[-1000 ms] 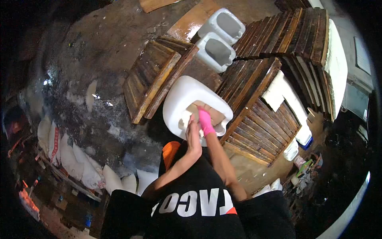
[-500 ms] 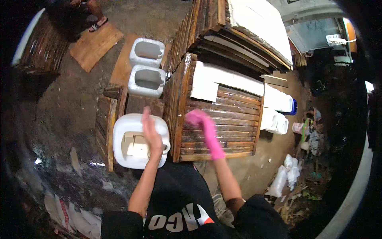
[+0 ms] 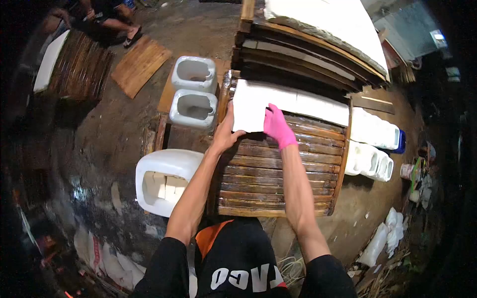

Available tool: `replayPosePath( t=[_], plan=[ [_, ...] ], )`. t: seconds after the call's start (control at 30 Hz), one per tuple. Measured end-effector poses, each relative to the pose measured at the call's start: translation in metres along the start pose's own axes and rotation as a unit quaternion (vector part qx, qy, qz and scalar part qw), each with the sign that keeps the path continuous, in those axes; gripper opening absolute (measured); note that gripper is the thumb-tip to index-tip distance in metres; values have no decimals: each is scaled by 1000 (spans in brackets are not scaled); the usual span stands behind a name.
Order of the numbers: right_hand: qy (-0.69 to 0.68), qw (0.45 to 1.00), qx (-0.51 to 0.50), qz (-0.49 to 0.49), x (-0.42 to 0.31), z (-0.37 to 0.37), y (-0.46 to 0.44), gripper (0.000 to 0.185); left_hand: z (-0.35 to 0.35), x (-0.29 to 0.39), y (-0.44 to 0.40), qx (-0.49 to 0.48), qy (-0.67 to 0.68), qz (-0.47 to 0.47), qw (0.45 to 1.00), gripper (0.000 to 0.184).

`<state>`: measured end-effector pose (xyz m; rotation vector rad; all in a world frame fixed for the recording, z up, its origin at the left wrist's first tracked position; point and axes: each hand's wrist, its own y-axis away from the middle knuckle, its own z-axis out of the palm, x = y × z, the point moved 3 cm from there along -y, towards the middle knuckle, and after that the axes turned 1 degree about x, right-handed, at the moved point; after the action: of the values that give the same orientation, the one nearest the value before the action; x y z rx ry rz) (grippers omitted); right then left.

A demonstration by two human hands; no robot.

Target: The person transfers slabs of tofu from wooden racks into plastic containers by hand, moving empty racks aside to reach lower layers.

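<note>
White blocks that look like tofu (image 3: 308, 106) lie in a row along the far side of a slatted wooden rack (image 3: 278, 171). The nearest white block (image 3: 248, 115) juts toward me at the left end. My left hand (image 3: 226, 130) is bare and grips its left side, with the thumb at the near edge. On the opposite side, my right hand (image 3: 279, 128), in a pink glove, presses against the block with its fingers closed along that edge. Left of the rack, a cut-open white jerrycan (image 3: 164, 155) contains several pale blocks (image 3: 158, 185).
Stacked racks bearing a large white slab (image 3: 323, 20) rise beyond. Two cut jerrycans (image 3: 194, 92) stand at the upper left, and more white containers (image 3: 370, 159) stand on the right. Another person's leg (image 3: 119, 25) shows near a wooden board (image 3: 141, 64). White sacks (image 3: 380, 238) lie at the lower right.
My left hand has moved from above the jerrycan to the block's left side. My right hand has come to its right side. The camera view has shifted.
</note>
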<state>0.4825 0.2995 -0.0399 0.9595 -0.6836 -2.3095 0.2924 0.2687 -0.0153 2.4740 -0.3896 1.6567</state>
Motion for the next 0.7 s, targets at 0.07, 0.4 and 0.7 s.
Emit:
replayPosePath(
  t=[0.07,0.4,0.7],
  plan=[
    [127,991,-33,-21,-3,-1,-5,57,5,-1,9,10,32,-15,999,103],
    [-1,993,-107,50,69,134,149,70,-4,116,167,189,-99,-102,972,95],
    [526,827,-88,180,298,207,78,53,-71,-22,274,443,239,-576,644,81]
  ],
)
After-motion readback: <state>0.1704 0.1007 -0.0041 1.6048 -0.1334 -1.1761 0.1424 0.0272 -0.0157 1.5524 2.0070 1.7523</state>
